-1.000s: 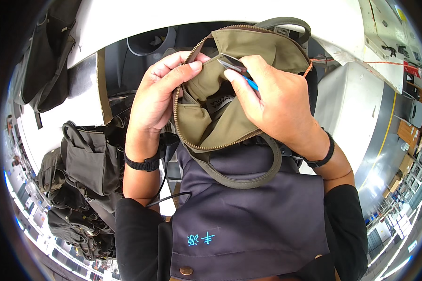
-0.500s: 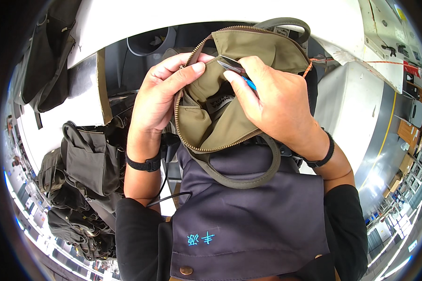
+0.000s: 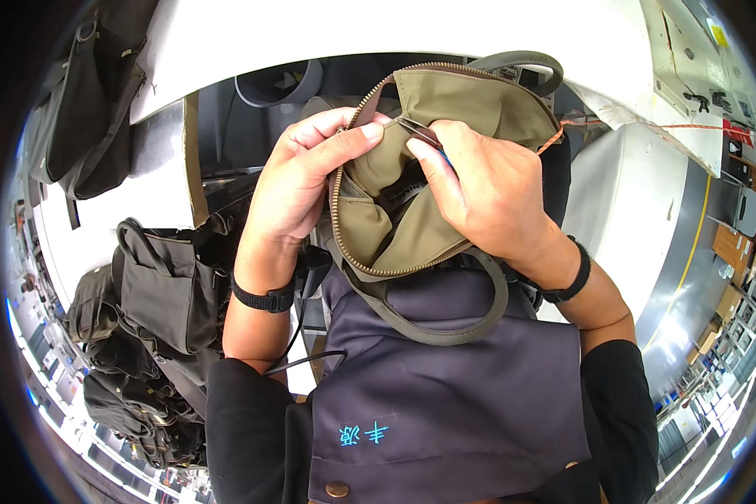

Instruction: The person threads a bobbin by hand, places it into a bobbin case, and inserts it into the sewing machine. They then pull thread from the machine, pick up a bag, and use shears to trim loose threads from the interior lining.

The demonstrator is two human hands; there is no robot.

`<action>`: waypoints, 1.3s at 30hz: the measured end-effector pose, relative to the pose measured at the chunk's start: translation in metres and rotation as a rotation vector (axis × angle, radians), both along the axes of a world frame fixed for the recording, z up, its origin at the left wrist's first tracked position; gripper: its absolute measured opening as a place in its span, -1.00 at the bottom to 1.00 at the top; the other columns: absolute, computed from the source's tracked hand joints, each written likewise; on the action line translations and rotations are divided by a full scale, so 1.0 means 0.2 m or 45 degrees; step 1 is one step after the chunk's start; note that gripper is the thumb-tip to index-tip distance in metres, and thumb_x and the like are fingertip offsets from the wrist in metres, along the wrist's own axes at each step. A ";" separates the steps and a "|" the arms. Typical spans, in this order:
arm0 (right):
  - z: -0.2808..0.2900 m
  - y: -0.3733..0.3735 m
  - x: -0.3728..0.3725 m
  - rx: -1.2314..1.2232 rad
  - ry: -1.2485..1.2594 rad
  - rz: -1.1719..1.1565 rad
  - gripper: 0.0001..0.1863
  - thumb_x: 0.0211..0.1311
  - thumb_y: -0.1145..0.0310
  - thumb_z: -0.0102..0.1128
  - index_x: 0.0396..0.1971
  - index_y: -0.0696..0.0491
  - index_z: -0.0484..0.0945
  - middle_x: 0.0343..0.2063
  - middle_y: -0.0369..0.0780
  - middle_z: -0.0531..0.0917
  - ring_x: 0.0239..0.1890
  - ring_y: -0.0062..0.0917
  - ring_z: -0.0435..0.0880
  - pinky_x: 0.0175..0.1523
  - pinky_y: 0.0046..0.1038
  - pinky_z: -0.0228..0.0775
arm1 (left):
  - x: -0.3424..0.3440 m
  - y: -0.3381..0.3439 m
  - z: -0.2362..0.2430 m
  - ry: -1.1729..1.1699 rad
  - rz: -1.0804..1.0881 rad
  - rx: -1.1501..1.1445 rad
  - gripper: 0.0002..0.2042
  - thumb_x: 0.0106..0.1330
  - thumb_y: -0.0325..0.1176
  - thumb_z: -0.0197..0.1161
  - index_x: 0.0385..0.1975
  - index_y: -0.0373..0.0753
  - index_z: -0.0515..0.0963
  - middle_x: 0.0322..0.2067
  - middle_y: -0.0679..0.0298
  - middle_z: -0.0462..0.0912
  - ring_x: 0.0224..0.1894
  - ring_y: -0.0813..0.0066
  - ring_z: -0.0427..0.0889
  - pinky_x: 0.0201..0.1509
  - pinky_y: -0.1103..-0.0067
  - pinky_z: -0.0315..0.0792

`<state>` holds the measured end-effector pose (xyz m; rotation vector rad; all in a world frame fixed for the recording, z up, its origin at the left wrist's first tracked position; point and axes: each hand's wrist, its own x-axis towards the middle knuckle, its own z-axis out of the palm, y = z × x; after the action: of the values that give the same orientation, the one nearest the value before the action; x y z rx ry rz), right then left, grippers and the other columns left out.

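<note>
Gripping slim snips (image 3: 422,134) in the curled right hand (image 3: 491,183), pointing forward-left along their slanted long axis, toward the left hand's (image 3: 307,168) tight pinch on the olive bag's (image 3: 462,101) zippered rim (image 3: 336,202).

Blue stitched characters (image 3: 376,433) on dark apron (image 3: 454,386); lettered label (image 3: 406,194) inside olive bag (image 3: 470,97).

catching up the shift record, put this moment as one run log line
left hand: gripping olive bag near zipper | right hand: holding thread snips over bag opening | bag: unzipped
</note>
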<state>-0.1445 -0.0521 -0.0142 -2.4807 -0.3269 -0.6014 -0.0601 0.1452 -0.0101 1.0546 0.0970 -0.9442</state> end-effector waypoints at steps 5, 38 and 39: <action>0.01 -0.03 0.01 -0.070 0.121 0.030 -0.83 0.18 0.45 0.38 -0.36 0.13 0.53 -0.69 -0.27 0.51 -0.70 -0.47 0.52 -0.59 -0.44 0.28 | -0.01 -0.03 0.00 -0.046 0.008 0.002 -0.81 0.38 -0.46 0.24 -0.08 -0.35 0.65 -0.24 0.29 0.74 -0.23 0.65 0.68 -0.10 0.68 0.54; 0.06 0.03 -0.03 0.000 0.139 0.002 -0.80 0.25 0.33 0.30 -0.43 0.06 0.45 -0.72 -0.31 0.49 -0.71 -0.48 0.54 -0.65 -0.47 0.27 | -0.02 0.05 0.00 -0.032 0.009 0.039 -0.86 0.37 -0.46 0.22 -0.15 -0.33 0.58 -0.27 0.34 0.69 -0.26 0.69 0.64 -0.13 0.70 0.50; 0.06 0.03 -0.03 0.011 0.181 0.004 -0.82 0.22 0.38 0.34 -0.36 0.11 0.50 -0.69 -0.26 0.53 -0.70 -0.45 0.56 -0.61 -0.46 0.30 | -0.02 0.05 0.00 -0.027 0.003 0.025 -0.86 0.37 -0.46 0.22 -0.15 -0.33 0.58 -0.27 0.33 0.69 -0.26 0.69 0.64 -0.13 0.70 0.50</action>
<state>-0.1513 -0.0470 -0.0014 -2.4982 -0.2718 -0.4211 -0.0639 0.1550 -0.0101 1.0819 0.0896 -0.9315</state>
